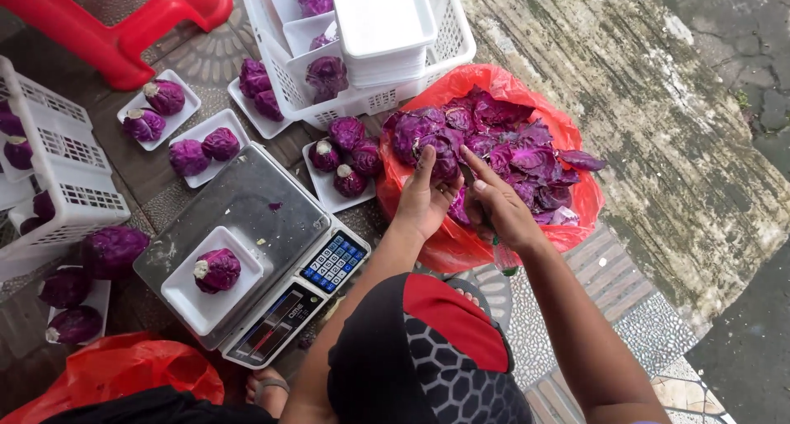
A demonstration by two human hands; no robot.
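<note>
Both hands over the red bag [576, 202] of purple cabbage trimmings, at 1 o'clock from the scale [255, 251]. Left hand [424, 198] grips a purple cabbage [440, 154], fingers curled around it. Right hand [498, 202] touches the cabbage, index finger extended; what it grips can't be told.

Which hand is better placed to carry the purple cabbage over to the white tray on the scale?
Probably the left hand. It cups the purple cabbage over the red bag and is on the side of the scale and its white tray. The right hand is farther away.
</note>
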